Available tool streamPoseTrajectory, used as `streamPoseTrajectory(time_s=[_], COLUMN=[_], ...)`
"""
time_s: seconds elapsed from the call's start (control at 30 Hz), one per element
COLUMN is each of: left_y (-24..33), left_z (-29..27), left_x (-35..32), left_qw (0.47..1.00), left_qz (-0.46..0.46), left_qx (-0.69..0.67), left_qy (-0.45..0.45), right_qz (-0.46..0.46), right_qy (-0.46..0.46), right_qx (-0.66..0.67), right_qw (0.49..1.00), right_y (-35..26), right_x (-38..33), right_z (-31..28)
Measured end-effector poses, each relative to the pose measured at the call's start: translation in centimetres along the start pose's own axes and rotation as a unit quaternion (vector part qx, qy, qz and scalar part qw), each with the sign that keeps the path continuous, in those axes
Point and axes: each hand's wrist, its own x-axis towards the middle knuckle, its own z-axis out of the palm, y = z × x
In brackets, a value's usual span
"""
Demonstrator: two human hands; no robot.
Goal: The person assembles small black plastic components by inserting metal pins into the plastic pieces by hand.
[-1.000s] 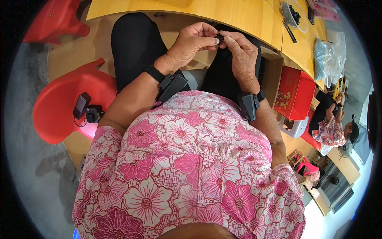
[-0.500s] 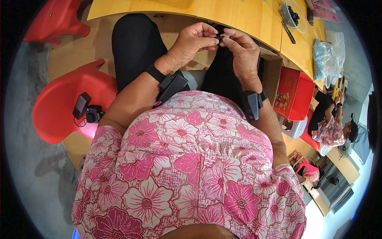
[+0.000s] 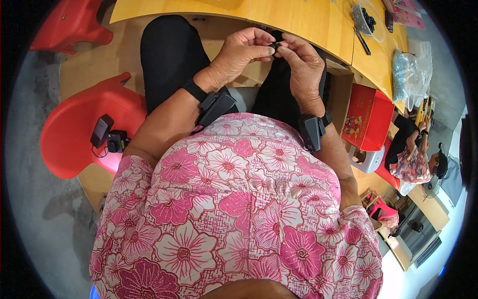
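Between my fingertips, over my lap near the table's edge, is a small black piece (image 3: 275, 45), too small to make out its kind. My left hand (image 3: 244, 49) pinches it from the left with thumb and forefinger. From the other side my right hand (image 3: 302, 62) grips it the same way, so the fingertips nearly meet. Part of the piece is hidden behind the fingers, and it blends with my black trouser leg behind it.
On the yellow table (image 3: 298, 22) ahead stand a clear bowl of black pieces (image 3: 367, 21), a black pen (image 3: 362, 42) and clear plastic bags (image 3: 412, 70). A red box (image 3: 367, 117) is at the right, a red chair (image 3: 74, 129) at the left. Another person (image 3: 413, 154) sits far right.
My right hand has shifted slightly, its wrist a little to the left. Both hands keep their pinch on the small black piece.
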Motion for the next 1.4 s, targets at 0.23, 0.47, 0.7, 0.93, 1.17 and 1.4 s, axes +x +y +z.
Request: streamPoseTrajectory(time_s=[0.23, 0.47, 0.7, 0.93, 1.17, 1.4], left_y=[0.0, 0.1, -0.4, -0.3, -0.1, 0.0], left_z=[0.0, 0.0, 0.1, 0.0, 0.3, 0.5], left_x=[-0.2, -0.2, -0.1, -0.1, -0.1, -0.1], left_qw=[0.999, 0.997, 0.989, 0.99, 0.991, 0.995], left_qz=[-0.014, -0.021, -0.043, -0.076, -0.06, -0.039], left_qx=[-0.042, -0.077, -0.138, -0.122, -0.119, -0.085], left_qy=[0.006, 0.017, 0.027, 0.009, 0.012, 0.044], right_qz=[-0.003, -0.071, -0.134, -0.189, -0.196, -0.177], right_qy=[0.011, -0.019, -0.026, -0.003, -0.012, -0.032], right_qx=[-0.029, -0.112, -0.177, -0.315, -0.293, -0.275], right_qw=[1.0, 0.991, 0.975, 0.93, 0.936, 0.944], right_y=[0.4, 0.7, 1.7, 0.6, 0.6, 1.2], right_x=[-0.1, -0.1, -0.3, -0.6, -0.3, 0.0], right_z=[0.3, 0.2, 0.7, 1.0, 1.0, 0.5])
